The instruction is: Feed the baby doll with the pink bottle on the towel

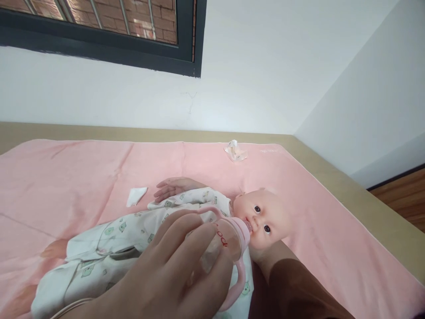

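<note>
A bald baby doll (270,217) in a white suit with a green bear print lies on its back, its head toward the right. My left hand (186,261) is wrapped round a clear baby bottle (232,239) with a pink collar and pink handles. The bottle's teat touches the doll's mouth. From the lower right, my brown-sleeved right arm passes beneath the doll's neck. Beyond the doll's shoulder my right hand (175,187) shows, fingers stretched out beside the doll's sleeve; its palm is hidden.
Under the doll a pink sheet (332,248) covers most of a wooden surface (345,181). A folded white cloth (136,196) lies beyond the doll's legs, and a crumpled clear wrapper (235,151) near the far edge. White walls (259,66) and a dark-framed window (159,57) stand behind.
</note>
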A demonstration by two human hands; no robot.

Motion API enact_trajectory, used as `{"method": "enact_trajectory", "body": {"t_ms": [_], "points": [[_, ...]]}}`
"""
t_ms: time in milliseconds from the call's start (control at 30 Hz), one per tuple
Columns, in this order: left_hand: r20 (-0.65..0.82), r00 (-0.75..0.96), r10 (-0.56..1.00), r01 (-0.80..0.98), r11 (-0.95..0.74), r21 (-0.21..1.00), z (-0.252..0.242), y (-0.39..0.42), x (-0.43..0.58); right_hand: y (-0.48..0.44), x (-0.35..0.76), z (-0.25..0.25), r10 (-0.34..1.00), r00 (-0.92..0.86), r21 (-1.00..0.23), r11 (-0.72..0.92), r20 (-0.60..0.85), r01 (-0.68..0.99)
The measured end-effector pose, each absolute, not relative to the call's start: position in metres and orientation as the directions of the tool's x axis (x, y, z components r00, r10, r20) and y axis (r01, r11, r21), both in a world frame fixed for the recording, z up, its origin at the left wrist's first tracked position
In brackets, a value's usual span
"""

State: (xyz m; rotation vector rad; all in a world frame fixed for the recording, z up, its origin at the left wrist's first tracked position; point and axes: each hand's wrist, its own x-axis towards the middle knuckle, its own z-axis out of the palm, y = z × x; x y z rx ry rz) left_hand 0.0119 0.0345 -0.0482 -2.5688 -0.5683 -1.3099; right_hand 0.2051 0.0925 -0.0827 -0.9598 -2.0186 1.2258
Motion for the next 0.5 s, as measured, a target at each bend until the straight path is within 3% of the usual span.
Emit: {"method": "enact_trajectory", "body": {"t_ms": [333, 500], "points": [[0.803, 0.547, 0.235, 0.402, -0.916, -0.006, -0.048, 0.034, 0.01, 0.1, 0.203, -0.097, 0.839, -0.524, -0.897, 0.336, 0.146, 0.288], [0.78, 0.572, 0.253, 0.391, -0.92, 0.013, -0.045, 0.034, 0.008, 0.097, 0.208, -0.109, 0.837, -0.513, -0.926, 0.326, 0.188, 0.191]]}}
